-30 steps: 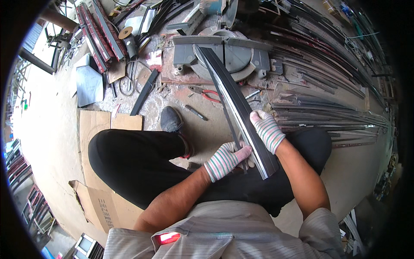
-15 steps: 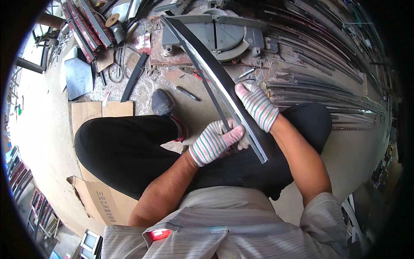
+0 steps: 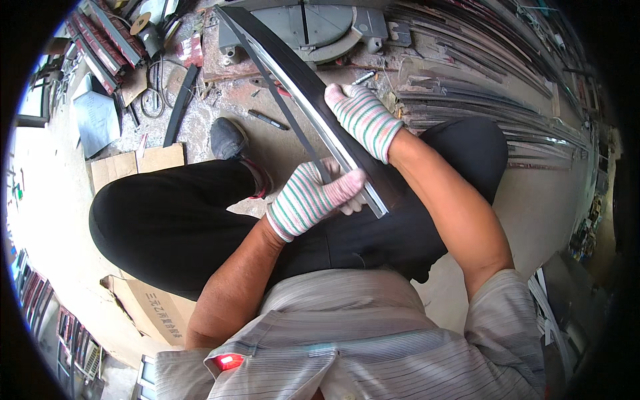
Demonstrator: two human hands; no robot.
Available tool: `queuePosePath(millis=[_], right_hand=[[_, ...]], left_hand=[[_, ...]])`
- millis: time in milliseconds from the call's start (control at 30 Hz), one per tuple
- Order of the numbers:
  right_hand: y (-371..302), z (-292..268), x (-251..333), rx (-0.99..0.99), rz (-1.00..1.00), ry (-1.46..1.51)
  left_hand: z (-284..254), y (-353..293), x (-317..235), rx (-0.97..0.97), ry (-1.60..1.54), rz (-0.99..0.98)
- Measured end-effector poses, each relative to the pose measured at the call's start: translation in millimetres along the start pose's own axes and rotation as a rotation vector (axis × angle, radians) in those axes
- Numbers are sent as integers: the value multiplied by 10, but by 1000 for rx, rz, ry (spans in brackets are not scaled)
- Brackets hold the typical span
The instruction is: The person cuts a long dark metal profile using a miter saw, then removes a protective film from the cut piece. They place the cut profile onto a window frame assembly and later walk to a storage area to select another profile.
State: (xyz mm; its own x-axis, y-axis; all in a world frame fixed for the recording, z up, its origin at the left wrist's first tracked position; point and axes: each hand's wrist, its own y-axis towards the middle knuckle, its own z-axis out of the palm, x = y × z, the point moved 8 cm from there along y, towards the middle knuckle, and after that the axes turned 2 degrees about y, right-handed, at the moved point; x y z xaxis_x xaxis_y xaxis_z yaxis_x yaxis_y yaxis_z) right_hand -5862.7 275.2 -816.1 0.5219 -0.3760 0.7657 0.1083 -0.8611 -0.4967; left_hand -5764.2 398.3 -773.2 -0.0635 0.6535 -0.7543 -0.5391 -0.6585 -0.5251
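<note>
A long dark metal profile with a shiny silver edge slants across my lap, its far end at the upper left. Along its left side a thin black sealing strip hangs slightly apart, joining it near the far end. My left hand, in a striped knit glove, is closed near the profile's lower end. Its thumb presses on the silver edge, and the strip runs in among its fingers, which are partly hidden beneath. Higher up, my right hand, gloved the same way, grips the profile's right side with the thumb on top.
Beyond the profile stands a grey mitre saw base with a round table. Long dark profiles lie stacked at the right. A marker pen and a short dark bar lie on the floor; cardboard lies at the left.
The whole view has shifted, so everything sits higher and further left. Both hands keep their hold on the profile, with little other change.
</note>
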Motion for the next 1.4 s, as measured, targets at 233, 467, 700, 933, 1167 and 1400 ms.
queuePosePath(millis=[233, 467, 700, 933, 1167, 1400], right_hand=[[95, 81, -31, -20, 16, -112], [4, 191, -42, 115, 141, -69], [137, 257, -136, 74, 139, -156], [191, 282, -170, 32, 140, -319], [34, 633, -60, 389, 141, -39], [182, 468, -78, 56, -143, -468]], left_hand=[[173, -20, 48, 142, -65, -44], [227, -56, 44, 168, -136, 17], [248, -47, 107, 137, -213, 38], [274, -121, 83, 165, -150, -83], [318, -86, 91, 120, -187, 128], [241, -202, 204, 45, -118, -177]])
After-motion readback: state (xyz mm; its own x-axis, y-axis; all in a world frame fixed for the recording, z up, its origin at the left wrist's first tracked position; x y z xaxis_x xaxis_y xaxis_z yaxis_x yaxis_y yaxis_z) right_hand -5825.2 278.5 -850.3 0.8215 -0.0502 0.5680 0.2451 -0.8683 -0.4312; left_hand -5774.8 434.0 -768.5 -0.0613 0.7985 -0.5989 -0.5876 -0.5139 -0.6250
